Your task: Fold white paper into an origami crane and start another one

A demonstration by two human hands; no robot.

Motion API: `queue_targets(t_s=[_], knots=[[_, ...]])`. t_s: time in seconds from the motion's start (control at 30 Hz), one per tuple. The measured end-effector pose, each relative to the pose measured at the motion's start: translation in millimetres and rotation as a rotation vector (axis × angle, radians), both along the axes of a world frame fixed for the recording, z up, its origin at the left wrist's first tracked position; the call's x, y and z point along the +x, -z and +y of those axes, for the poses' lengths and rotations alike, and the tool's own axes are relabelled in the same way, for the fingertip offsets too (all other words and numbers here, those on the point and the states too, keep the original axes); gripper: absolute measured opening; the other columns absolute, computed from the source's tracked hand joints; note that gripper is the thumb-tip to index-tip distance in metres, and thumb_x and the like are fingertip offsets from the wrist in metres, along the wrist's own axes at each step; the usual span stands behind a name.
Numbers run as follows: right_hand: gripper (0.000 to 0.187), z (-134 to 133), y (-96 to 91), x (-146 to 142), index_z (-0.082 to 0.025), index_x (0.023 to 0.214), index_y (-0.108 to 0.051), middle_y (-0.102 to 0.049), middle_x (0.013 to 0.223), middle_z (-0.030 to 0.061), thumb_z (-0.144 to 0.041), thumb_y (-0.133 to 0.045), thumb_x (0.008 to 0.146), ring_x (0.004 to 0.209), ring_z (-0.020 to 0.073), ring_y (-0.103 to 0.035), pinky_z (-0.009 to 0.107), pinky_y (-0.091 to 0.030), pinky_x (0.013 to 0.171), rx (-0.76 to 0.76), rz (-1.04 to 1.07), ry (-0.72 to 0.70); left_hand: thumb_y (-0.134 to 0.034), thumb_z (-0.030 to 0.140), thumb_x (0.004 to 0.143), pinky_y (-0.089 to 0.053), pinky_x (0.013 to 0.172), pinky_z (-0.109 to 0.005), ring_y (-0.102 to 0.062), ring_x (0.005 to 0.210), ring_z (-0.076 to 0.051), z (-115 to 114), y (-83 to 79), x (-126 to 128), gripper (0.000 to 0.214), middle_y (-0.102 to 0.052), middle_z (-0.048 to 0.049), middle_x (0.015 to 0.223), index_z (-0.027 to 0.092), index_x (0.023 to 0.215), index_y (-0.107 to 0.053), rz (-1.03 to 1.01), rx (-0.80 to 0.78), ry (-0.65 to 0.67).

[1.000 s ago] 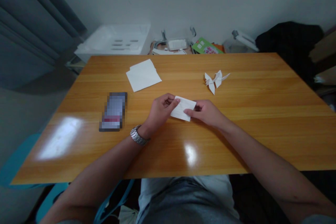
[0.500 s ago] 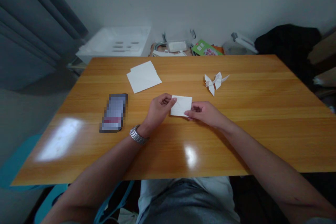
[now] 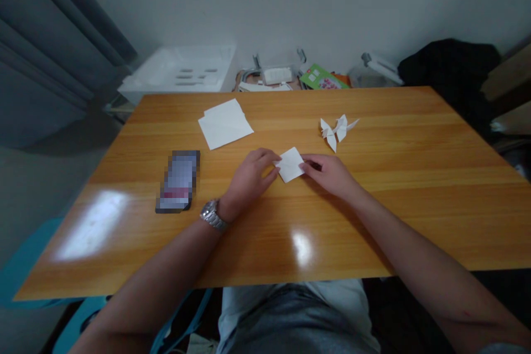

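Observation:
A small folded square of white paper (image 3: 291, 165) is held over the middle of the wooden table, turned so a corner points roughly toward me. My left hand (image 3: 256, 174), with a metal watch on its wrist, pinches the paper's left corner. On the opposite side my right hand (image 3: 326, 171) grips the right corner between thumb and fingers. Some of the right fingers are hidden behind the paper and hand. Beyond the right hand lies a folded white paper figure (image 3: 341, 128) with pointed, wing-like parts.
White paper sheets (image 3: 226, 124) lie overlapping at the back left of the table (image 3: 415, 188). A phone (image 3: 178, 180) with a blurred screen is left of my left hand. Behind the table stand a white tray (image 3: 143, 80) and a green booklet (image 3: 317, 76).
The folded paper has been turned from lying straight to a diamond position. My left fingers have shifted to its left corner, and my right hand to its right corner.

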State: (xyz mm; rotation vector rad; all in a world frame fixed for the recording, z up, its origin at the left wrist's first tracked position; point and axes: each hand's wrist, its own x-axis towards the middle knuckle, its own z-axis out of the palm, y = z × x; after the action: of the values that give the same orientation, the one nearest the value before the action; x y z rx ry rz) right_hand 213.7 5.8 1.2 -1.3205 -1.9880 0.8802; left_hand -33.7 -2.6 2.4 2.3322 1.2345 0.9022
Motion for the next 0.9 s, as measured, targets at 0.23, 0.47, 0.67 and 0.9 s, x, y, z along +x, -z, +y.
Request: queue_targets(t_s=[0.23,0.47,0.67,0.9], knots=[[0.032,1.3,4.1,-0.3,-0.024,0.121,-0.077,-0.079,0.116,0.0077,-0.027,-0.058,0.096,0.099,0.0277,-0.074,0.041,-0.054,0.090,0.043,-0.079,-0.003,-0.057,0.032,0.101,-0.045,0.114,-0.047,-0.057,0.131,-0.028,-8.2,9.5,2.4,0.042,-0.059,-0.0112,0.146,0.022,0.142,-0.058,0.272,0.045,0.182],[0.031,3.8,4.5,2.7,-0.018,0.117,-0.078,-0.079,0.108,0.0134,-0.027,-0.057,0.097,0.094,0.0287,-0.072,0.041,-0.053,0.085,0.128,-0.226,0.006,-0.054,0.038,0.103,-0.040,0.119,-0.048,-0.052,0.139,-0.029,-9.4,10.3,0.2,0.047,-0.052,-0.0127,0.153,0.021,0.146,-0.055,0.376,0.048,0.248],[0.032,8.1,4.7,8.8,-0.019,0.122,-0.076,-0.073,0.102,0.0123,-0.028,-0.056,0.099,0.094,0.0262,-0.066,0.042,-0.052,0.088,0.286,-0.240,-0.005,-0.054,0.038,0.103,-0.032,0.123,-0.052,-0.050,0.141,-0.028,-9.3,5.6,-0.1,0.047,-0.057,-0.0123,0.149,0.023,0.147,-0.054,0.379,-0.012,0.251],[0.030,10.4,12.2,10.5,-0.024,0.117,-0.078,-0.069,0.109,0.0109,-0.018,-0.056,0.097,0.103,0.0254,-0.061,0.043,-0.050,0.094,0.410,-0.247,-0.247,-0.055,0.042,0.103,-0.025,0.127,-0.054,-0.045,0.147,-0.029,-8.1,2.3,-1.6,0.046,-0.055,-0.0130,0.152,0.022,0.144,-0.058,0.395,-0.008,0.267]])
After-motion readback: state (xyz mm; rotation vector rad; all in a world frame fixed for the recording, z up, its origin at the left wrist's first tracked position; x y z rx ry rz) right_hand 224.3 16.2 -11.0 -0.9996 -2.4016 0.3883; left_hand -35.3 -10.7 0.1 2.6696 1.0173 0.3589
